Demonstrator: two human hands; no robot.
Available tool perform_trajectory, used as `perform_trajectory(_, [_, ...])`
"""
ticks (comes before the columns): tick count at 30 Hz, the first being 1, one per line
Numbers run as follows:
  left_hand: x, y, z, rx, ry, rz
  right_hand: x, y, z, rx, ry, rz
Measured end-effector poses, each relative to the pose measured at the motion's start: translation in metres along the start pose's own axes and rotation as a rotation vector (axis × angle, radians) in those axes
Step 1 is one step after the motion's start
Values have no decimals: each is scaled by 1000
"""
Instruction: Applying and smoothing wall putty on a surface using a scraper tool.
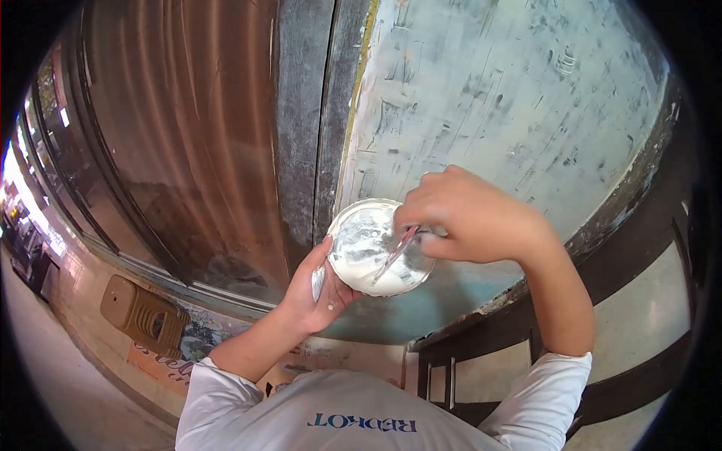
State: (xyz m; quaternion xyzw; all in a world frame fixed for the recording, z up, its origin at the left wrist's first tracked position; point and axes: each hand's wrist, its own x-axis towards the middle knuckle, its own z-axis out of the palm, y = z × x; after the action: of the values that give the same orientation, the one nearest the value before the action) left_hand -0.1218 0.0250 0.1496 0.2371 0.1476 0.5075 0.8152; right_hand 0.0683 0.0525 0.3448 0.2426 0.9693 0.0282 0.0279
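Note:
My left hand [325, 289] grips a round, shallow white container [392, 290] from its left side and beneath. White paste or paint [359, 259] coats its inside, with greyish patches in the middle. A small whitish, shiny piece [317, 284] shows by my left thumb; I cannot tell if it is a blade or a smear. White spots mark the palm. Over the container's right side, my right hand [451, 214] pinches a thin tool [391, 261] with a reddish part near the fingers. Its lower end tilts down into the white stuff, and its exact kind is unclear.
Ahead stands a panel [481, 98] coated unevenly in white, with dark patches showing through. Left of it are a dark grey post [304, 113] and brown curtains [180, 98] behind glass. Stacked brown plastic stools [143, 312] sit low left. Dark-framed pale panels [639, 308] lie to the right.

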Motion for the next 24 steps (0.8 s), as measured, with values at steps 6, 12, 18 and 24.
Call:
perform_trajectory(6, [-2, 4, 3, 9, -56, -48, 1, -1, 7, -31, 55, -42])
perform_trajectory(12, [-20, 29, 20, -148, -161, 121, -16, -5, -13, 421, 419, 276])
perform_trajectory(18, [-18, 66, 55, -149, -265, 240, -11, 18, -24, 829, 706, 266])
perform_trajectory(24, [-11, 85, 92, -130, -322, 422, 1, 46, -107, 802, 1214, 58])
